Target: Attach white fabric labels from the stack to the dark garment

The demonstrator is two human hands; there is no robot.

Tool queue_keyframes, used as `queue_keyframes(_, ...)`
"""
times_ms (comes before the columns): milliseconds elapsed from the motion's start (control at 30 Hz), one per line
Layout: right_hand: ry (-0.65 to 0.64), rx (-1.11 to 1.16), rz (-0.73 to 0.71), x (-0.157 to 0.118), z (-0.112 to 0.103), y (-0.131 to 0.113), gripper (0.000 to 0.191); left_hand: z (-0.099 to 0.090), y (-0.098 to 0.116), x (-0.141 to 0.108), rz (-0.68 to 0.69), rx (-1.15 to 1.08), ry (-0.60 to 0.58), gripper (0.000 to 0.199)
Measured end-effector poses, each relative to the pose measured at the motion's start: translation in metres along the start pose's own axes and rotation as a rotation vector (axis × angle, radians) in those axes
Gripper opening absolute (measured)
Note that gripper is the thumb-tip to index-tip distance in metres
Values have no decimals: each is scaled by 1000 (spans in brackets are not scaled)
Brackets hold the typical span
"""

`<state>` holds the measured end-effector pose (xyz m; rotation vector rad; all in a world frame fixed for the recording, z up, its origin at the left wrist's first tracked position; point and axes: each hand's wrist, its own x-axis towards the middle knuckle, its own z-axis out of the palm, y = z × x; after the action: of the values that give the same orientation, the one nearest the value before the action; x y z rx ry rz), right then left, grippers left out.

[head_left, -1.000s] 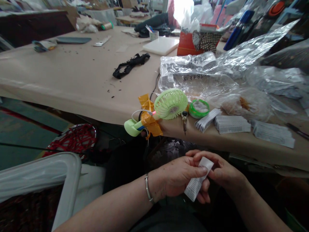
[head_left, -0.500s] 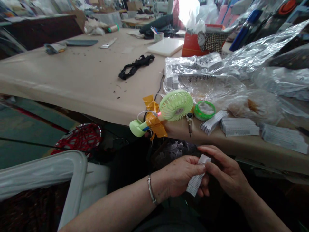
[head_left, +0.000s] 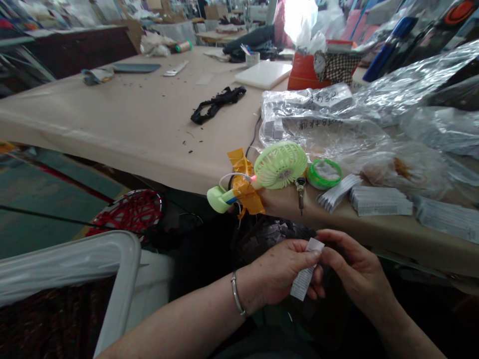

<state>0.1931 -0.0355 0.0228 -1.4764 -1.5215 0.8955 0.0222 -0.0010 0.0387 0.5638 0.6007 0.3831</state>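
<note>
Below the front edge of the table (head_left: 149,124), the left hand (head_left: 280,271) pinches a printed paper label (head_left: 303,283) between thumb and fingers; the right hand (head_left: 357,264) curves beside its upper end, whether pinching I cannot tell.

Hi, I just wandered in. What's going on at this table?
A person's left hand pinches a small white printed strip in front of the table edge. The right hand is close by its upper end; whether it grips the strip is hard to tell. On the table, stacks of similar strips lie near a green fan and a green tub.
</note>
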Motion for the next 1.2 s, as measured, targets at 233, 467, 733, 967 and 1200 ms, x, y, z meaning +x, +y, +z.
queue_keyframes(233,-99,374,304,14,11,0,26,2,2,-1,102,137,140,32)
queue_keyframes(467,-53,370,225,31,22,-10,23,-7,7,-1,312,408,261,22)
queue_keyframes(733,12,119,150,43,24,-20,18,-15,23,-1,577,745,552,18)
queue_keyframes(967,51,0,57,47,23,-24,16,-17,26,2,671,914,598,23)
queue_keyframes(1200,48,-12,-3,50,24,-24,14,-18,27,4,688,927,624,22)
